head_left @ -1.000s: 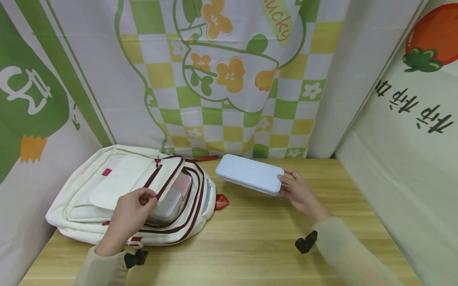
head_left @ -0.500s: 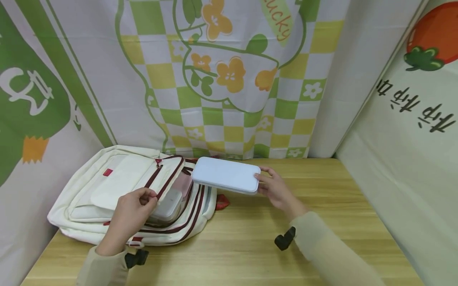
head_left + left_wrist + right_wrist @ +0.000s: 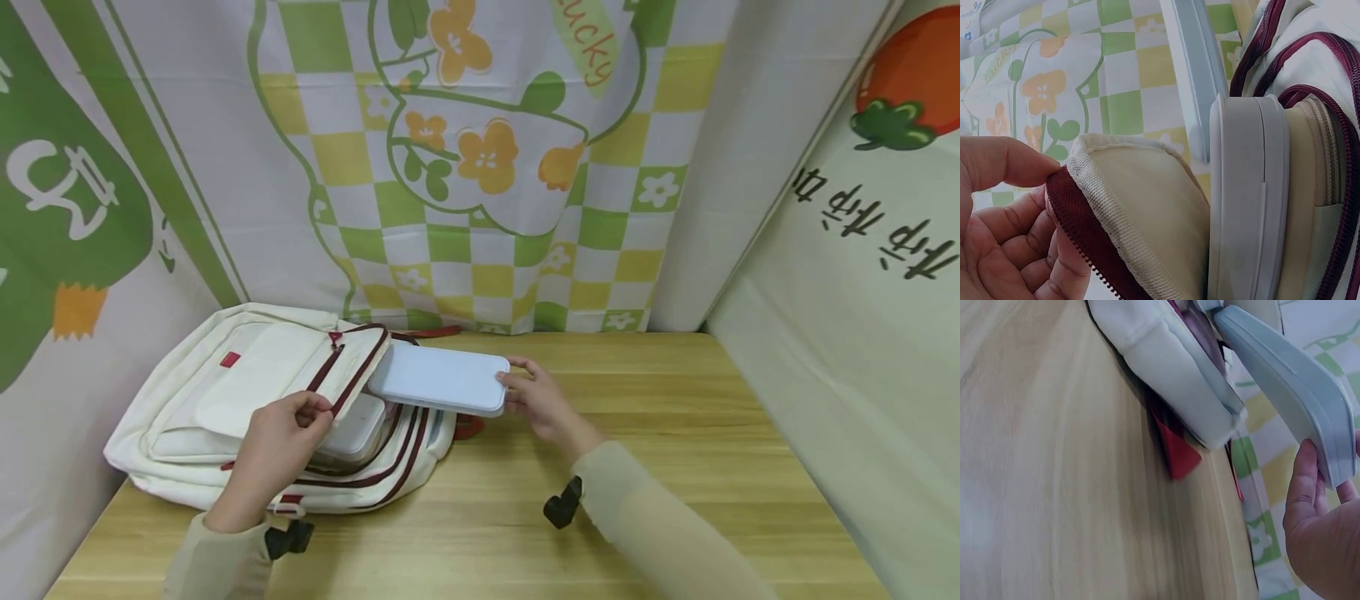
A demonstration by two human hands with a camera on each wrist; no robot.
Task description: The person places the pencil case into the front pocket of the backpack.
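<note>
A cream backpack (image 3: 176, 400) with dark red zippers lies on the table, its front compartment unzipped. My left hand (image 3: 281, 442) pinches the zippered edge of the front flap (image 3: 1147, 200) between thumb and fingers, lifting it away from the opening. My right hand (image 3: 546, 406) grips the right end of a flat light blue case (image 3: 446, 379) with rounded corners. The case's left end reaches the opening beside the flap's edge, above the table. Inside the compartment sits a whitish box with a lid (image 3: 358, 429). The pink item beside it is mostly hidden behind the case.
The wooden table (image 3: 645, 500) extends right of the backpack. A red fabric tab (image 3: 1179, 450) sticks out from the bag's end. Behind stands a patterned curtain (image 3: 480, 275), with printed fabric walls on both sides.
My right hand has carried the light blue case leftward, from apart from the backpack to its opening. The left hand keeps its pinch on the flap, nearly still.
</note>
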